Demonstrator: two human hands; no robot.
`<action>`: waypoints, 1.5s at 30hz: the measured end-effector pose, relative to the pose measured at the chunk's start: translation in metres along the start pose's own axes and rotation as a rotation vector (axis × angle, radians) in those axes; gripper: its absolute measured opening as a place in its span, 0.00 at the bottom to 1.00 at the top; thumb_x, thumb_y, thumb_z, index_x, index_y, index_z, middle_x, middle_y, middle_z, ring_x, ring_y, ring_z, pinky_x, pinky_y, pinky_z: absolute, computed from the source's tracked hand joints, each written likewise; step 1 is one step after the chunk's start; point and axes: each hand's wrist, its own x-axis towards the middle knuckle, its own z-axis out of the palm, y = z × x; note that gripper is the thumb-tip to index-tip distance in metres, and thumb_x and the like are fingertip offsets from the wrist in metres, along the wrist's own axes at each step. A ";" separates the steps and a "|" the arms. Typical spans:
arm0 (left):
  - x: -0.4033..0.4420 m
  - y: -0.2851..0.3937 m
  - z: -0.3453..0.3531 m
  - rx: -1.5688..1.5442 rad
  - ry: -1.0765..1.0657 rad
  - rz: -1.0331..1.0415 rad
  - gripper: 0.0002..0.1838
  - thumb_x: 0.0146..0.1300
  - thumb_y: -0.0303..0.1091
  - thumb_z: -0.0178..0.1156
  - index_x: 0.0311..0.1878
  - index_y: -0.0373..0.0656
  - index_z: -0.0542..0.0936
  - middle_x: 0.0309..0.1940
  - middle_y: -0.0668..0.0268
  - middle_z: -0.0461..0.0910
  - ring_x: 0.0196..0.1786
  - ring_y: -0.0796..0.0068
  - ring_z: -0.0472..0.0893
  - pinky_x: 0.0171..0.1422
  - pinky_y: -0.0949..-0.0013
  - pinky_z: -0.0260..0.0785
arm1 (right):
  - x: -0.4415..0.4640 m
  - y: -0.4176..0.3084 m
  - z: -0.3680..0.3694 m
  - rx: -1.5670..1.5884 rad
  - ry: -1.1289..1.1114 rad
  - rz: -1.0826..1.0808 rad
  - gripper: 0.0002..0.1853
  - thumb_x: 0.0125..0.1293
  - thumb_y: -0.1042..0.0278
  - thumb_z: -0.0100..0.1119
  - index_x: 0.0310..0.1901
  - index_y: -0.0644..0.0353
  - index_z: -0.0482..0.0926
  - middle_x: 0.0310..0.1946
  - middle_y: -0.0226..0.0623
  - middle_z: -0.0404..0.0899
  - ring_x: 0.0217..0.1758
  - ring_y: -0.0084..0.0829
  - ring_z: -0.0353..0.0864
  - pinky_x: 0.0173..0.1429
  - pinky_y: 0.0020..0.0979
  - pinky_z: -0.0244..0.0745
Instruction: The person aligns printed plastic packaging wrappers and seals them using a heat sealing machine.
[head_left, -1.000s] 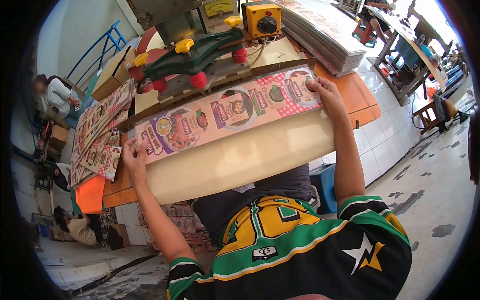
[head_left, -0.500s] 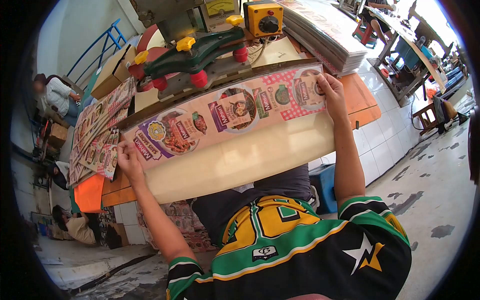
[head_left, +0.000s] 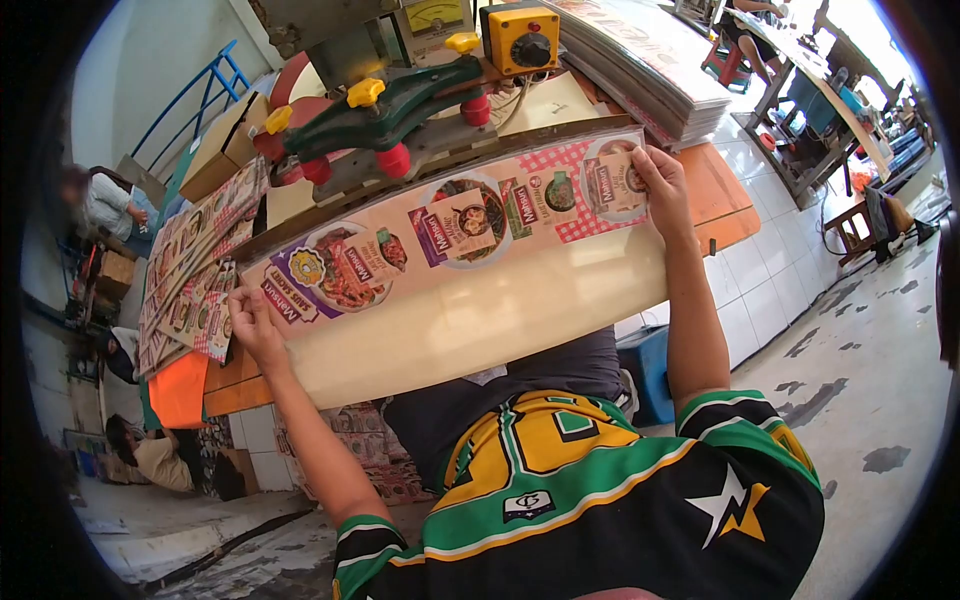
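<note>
A long printed plastic sheet [head_left: 410, 235] with food pictures and a plain cream lower part stretches between my hands. At its left end, my left hand [head_left: 258, 325] pinches the edge between thumb and fingers. My right hand [head_left: 662, 185] grips the upper right corner, thumb on top. The sheet's far edge lies along the front of a machine with a dark green clamp bar [head_left: 390, 115], which carries yellow knobs and red feet. Its near edge curves down over my lap.
A pile of similar printed pieces [head_left: 195, 270] lies at the left, by an orange sheet [head_left: 178, 392] and a cardboard box [head_left: 225, 145]. A yellow control box [head_left: 520, 40] tops the machine. Stacked sheets [head_left: 640, 70] stand behind right. Other people [head_left: 118, 212] sit at far left.
My left hand has shifted slightly left and down with the sheet's end. Otherwise the sheet and my right hand look nearly the same.
</note>
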 end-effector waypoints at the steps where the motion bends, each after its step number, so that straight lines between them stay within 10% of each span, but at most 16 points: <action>1: 0.000 0.000 0.000 0.012 0.018 -0.011 0.08 0.78 0.34 0.59 0.45 0.44 0.71 0.31 0.79 0.66 0.34 0.89 0.62 0.39 0.81 0.54 | 0.000 0.000 0.000 0.011 -0.001 0.005 0.17 0.80 0.58 0.55 0.46 0.65 0.84 0.32 0.20 0.80 0.32 0.09 0.71 0.36 0.17 0.66; 45: -0.001 0.021 0.013 0.093 0.115 0.038 0.09 0.78 0.34 0.57 0.41 0.42 0.71 0.33 0.76 0.68 0.37 0.87 0.64 0.44 0.80 0.60 | 0.001 -0.002 -0.001 -0.098 -0.062 0.041 0.17 0.78 0.57 0.60 0.45 0.66 0.84 0.31 0.23 0.81 0.32 0.11 0.77 0.35 0.18 0.72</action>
